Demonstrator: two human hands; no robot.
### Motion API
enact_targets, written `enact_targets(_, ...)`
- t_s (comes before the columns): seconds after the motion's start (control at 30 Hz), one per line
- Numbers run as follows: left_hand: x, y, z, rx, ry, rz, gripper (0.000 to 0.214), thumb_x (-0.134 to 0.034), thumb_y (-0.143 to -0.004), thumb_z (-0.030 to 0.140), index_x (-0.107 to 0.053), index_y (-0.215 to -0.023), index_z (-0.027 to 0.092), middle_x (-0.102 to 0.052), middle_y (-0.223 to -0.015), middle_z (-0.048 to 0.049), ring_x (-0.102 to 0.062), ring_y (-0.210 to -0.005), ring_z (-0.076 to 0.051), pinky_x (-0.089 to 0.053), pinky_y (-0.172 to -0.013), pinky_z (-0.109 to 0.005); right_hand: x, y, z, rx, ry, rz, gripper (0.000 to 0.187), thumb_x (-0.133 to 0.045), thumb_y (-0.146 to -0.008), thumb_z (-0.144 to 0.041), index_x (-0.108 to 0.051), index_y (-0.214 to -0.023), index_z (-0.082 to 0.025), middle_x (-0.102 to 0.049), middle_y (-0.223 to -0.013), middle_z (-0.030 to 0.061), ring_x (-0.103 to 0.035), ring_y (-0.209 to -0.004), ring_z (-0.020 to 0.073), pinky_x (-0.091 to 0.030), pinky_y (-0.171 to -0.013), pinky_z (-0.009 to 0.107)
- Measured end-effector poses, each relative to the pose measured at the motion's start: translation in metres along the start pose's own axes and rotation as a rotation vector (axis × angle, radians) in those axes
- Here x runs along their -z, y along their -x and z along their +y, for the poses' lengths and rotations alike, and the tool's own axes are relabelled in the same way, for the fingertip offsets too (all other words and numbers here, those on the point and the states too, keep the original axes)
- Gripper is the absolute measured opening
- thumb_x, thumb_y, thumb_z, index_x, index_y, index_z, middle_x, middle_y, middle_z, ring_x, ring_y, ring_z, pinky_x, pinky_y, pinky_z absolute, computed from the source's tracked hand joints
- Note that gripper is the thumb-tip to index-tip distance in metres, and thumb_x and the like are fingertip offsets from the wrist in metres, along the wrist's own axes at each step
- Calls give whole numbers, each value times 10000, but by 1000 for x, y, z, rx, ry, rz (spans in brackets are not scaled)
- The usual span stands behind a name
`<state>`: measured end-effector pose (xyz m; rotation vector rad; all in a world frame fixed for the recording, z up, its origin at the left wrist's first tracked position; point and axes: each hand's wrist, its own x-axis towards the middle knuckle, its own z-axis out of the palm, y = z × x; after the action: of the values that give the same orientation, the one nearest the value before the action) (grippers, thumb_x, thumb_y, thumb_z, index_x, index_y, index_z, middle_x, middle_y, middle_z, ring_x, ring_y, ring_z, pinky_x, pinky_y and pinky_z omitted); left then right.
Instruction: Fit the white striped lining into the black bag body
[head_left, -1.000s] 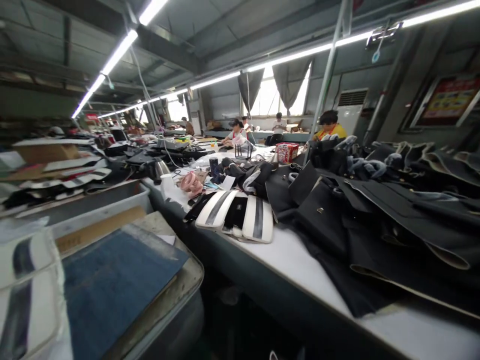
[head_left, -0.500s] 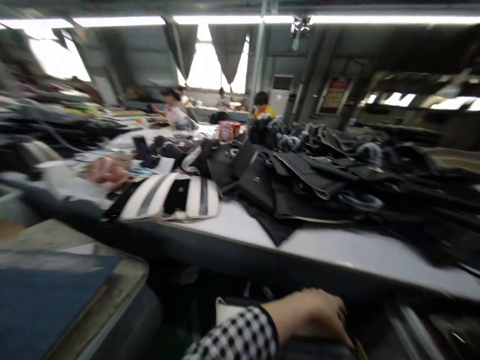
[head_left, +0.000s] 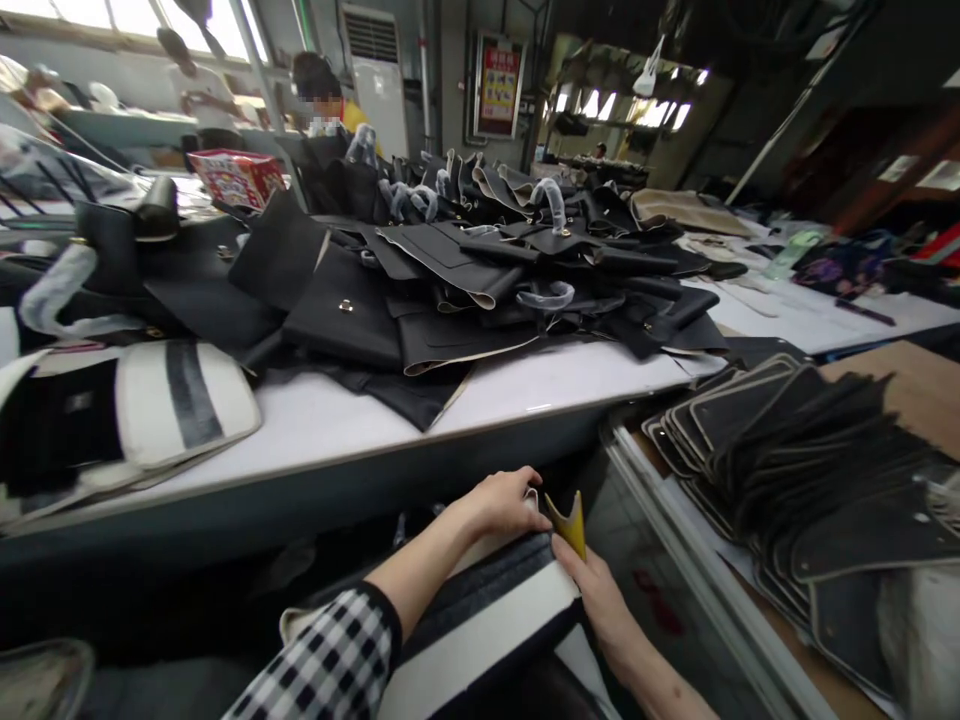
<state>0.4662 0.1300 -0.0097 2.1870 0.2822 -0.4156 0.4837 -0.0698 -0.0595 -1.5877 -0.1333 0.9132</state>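
A black-and-white striped bag [head_left: 480, 635] lies low in front of me, below the table's front edge. My left hand [head_left: 506, 508], at the end of a checked sleeve, is closed with its fingers curled over the bag's far corner. My right hand [head_left: 596, 595] grips the same corner from the right, thumb on top and most fingers hidden. Between the two hands a yellow curved piece [head_left: 571, 522] sticks up; whether it is part of the bag or held separately I cannot tell.
Black bag pieces [head_left: 345, 310] with wrapped handles heap the white table [head_left: 517, 385]. Another black-and-white bag [head_left: 180, 405] lies at its left. Stacked dark panels [head_left: 817, 450] stand at right beside a metal rail [head_left: 690, 560]. A person [head_left: 319, 90] works beyond the heap.
My view has swung right and the stacked panels have appeared. My right hand has come into view at the bag's corner beside my left hand.
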Motion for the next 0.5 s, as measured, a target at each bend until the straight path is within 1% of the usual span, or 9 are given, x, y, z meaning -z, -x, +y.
enact_targets(0.1, 0, 1, -1, -13, 31, 10, 701, -747, -640, 466, -548, -1269, 229, -659, -1135, -96, -599, -1081, -344, -464, -938, -429, 4, 1, 3, 3, -20, -2, 703, -673, -771, -616, -565, -1302, -167, -666, -1139, 96, -569, -1125, 310, -466, -889, 351)
enact_targets(0.17, 1, 7, -6, -34, 71, 14, 737, -757, -640, 469, -530, -1297, 224, -649, -1173, -92, -591, -1103, -330, -456, -960, -418, 5, 2, 3, 4, -45, -41, 672, -676, -765, -621, -600, -1258, -171, -674, -1117, 96, -575, -1122, 309, -473, -884, 350)
enact_targets(0.2, 2, 11, -10, -46, 95, 18, 761, -760, -644, 477, -513, -1318, 226, -634, -1211, -86, -580, -1126, -317, -449, -978, -403, 6, 2, 2, -11, -81, -73, 658, -655, -775, -637, -614, -1239, -172, -680, -1096, 98, -595, -1090, 302, -480, -872, 349)
enact_targets(0.27, 2, 20, -19, -67, 148, 32, 784, -746, -677, 489, -469, -1362, 228, -598, -1283, -69, -559, -1168, -279, -436, -1005, -357, 5, -2, -1, -88, -164, -140, 660, -564, -808, -692, -640, -1201, -167, -698, -1015, 102, -644, -974, 284, -496, -822, 351)
enact_targets(0.33, 2, 28, -27, -77, 195, 53, 748, -711, -730, 472, -447, -1380, 214, -581, -1309, -62, -550, -1183, -246, -426, -1015, -321, 3, -17, -5, -176, -192, -182, 675, -503, -824, -722, -676, -1131, -147, -707, -892, 101, -667, -839, 264, -504, -754, 346)
enact_targets(0.37, 2, 30, -30, -82, 213, 64, 694, -681, -766, 457, -456, -1373, 208, -581, -1309, -60, -550, -1180, -232, -423, -1014, -308, 0, -29, -6, -203, -177, -185, 659, -527, -814, -715, -698, -1072, -133, -702, -825, 96, -665, -782, 254, -503, -721, 338)
enact_targets(0.43, 3, 33, -32, -95, 238, 74, 543, -609, -833, 431, -518, -1321, 212, -606, -1271, -45, -566, -1145, -216, -428, -993, -294, -7, -56, -6, -201, -123, -172, 555, -635, -789, -637, -718, -956, -115, -681, -720, 73, -646, -699, 223, -495, -673, 315)
enact_targets(0.5, 3, 32, -32, -105, 251, 64, 409, -525, -893, 432, -600, -1234, 220, -648, -1192, -26, -593, -1079, -210, -450, -940, -288, -17, -82, -4, -175, -109, -156, 429, -683, -805, -538, -708, -897, -119, -662, -687, 41, -621, -648, 178, -495, -650, 293)
